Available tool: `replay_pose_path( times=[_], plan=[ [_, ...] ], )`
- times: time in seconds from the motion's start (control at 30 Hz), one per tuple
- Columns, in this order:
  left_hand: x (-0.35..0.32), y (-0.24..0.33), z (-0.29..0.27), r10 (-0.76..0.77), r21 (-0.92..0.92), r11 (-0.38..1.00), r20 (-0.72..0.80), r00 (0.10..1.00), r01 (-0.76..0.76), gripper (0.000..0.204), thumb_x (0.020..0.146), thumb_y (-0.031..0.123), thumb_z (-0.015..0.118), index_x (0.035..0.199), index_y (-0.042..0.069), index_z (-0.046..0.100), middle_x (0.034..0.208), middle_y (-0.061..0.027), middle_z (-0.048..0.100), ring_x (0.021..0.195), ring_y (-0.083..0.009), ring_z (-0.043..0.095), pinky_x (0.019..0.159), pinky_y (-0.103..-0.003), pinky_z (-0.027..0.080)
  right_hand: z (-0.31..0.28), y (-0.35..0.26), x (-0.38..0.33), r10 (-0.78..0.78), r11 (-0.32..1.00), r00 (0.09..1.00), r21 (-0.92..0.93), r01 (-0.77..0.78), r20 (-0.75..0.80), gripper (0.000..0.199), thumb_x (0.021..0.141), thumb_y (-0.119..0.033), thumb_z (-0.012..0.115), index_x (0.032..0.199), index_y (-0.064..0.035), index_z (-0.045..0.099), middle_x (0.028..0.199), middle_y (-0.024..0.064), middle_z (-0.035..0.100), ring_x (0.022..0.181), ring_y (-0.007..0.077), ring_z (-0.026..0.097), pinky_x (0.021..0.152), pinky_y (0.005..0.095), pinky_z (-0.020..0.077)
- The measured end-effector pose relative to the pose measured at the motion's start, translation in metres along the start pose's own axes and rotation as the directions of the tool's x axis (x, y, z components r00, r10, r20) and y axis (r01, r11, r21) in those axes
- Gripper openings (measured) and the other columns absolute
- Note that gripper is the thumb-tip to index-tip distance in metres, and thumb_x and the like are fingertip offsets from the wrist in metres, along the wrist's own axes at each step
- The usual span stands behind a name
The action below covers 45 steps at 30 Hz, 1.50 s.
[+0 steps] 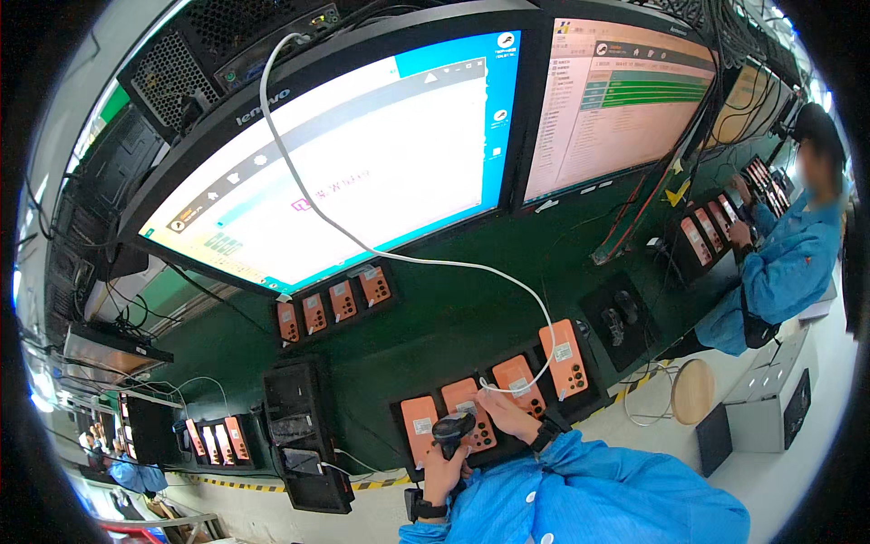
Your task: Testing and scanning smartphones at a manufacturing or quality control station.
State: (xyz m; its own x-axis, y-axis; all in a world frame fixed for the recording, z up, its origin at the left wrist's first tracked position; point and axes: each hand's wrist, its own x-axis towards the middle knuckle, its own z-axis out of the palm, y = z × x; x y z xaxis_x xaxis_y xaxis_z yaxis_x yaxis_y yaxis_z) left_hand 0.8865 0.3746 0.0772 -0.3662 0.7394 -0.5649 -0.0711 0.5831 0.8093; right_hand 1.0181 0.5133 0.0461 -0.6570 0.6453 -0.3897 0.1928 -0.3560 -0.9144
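My left hand [440,475] is closed round the handle of a black handheld barcode scanner [454,430], whose head hangs over the near phones. In front of me, a black tray [594,399] carries several orange phones lying back side up, each with a white label. My right hand [510,416] reaches over the second phone from the left [459,393] and pinches the end of a white cable [497,270] at that phone's far edge. Whether the plug sits in the phone cannot be seen. The cable runs up across the left monitor [362,154].
A second tray of orange phones [343,300] lies below the left monitor. Black empty-looking trays [294,412] are stacked at the left. A right monitor [625,109], a mouse on a pad [625,306], a wooden stool [693,392] and a co-worker in blue [784,263] are at the right.
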Motion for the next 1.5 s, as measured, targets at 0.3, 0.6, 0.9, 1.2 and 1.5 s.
replay_pose_path(
  times=[0.3,0.6,0.9,1.2,1.5],
  plan=[
    [0.016,0.012,-0.079,0.365,0.385,0.896,-0.353,0.861,-0.222,0.031,0.070,0.017,0.071,0.092,-0.003,0.061,0.082,-0.0148,0.067,0.076,-0.0245,0.065,0.072,-0.036,0.049,0.016,-0.003,0.001,0.034,0.993,0.993,0.116,-0.020,-0.115,0.033,0.098,-0.034,0.044,0.103,-0.0020,0.050,0.094,0.0034,0.049,0.090,0.0115,0.047,0.082,0.0265,0.0408],
    [0.157,-0.137,-0.142,0.257,0.358,0.933,-0.586,0.768,-0.039,0.040,0.066,0.013,0.071,0.103,0.002,0.061,0.093,-0.0190,0.067,0.089,-0.0371,0.064,0.079,-0.043,0.050,0.029,0.011,0.019,-0.333,0.868,0.903,-0.461,0.181,-0.272,0.029,0.081,-0.019,0.067,0.086,-0.0005,0.045,0.074,0.0083,0.045,0.067,0.0179,0.047,0.058,0.0332,0.0392],
    [0.062,0.034,-0.064,0.614,0.286,0.790,-0.378,0.694,-0.543,0.039,0.075,0.011,0.067,0.110,0.000,0.056,0.104,-0.0176,0.059,0.098,-0.0317,0.058,0.084,-0.037,0.048,0.003,0.055,0.015,-0.320,0.944,0.913,-0.171,0.283,-0.254,0.016,0.089,-0.012,0.059,0.086,-0.0029,0.047,0.095,0.0104,0.060,0.081,0.0124,0.055,0.073,0.0263,0.0452],
    [0.037,0.028,-0.002,0.415,0.129,0.891,0.160,0.896,-0.436,0.035,0.081,0.018,0.068,0.110,0.003,0.055,0.093,-0.0128,0.066,0.088,-0.0220,0.064,0.077,-0.033,0.050,0.013,-0.055,-0.011,-0.406,0.853,0.913,-0.367,0.371,-0.020,0.021,0.094,-0.015,0.046,0.095,0.0012,0.061,0.094,0.0117,0.061,0.096,0.0185,0.053,0.088,0.0314,0.0414],
    [0.034,0.024,-0.006,0.404,0.177,0.882,0.196,0.894,-0.437,0.031,0.082,0.016,0.067,0.108,0.002,0.055,0.093,-0.0140,0.066,0.088,-0.0227,0.064,0.076,-0.032,0.049,0.013,-0.060,-0.017,-0.337,0.883,0.941,-0.359,0.303,-0.034,0.017,0.086,-0.013,0.062,0.097,0.0000,0.066,0.090,0.0086,0.066,0.086,0.0179,0.062,0.077,0.0280,0.0473]
  ],
)
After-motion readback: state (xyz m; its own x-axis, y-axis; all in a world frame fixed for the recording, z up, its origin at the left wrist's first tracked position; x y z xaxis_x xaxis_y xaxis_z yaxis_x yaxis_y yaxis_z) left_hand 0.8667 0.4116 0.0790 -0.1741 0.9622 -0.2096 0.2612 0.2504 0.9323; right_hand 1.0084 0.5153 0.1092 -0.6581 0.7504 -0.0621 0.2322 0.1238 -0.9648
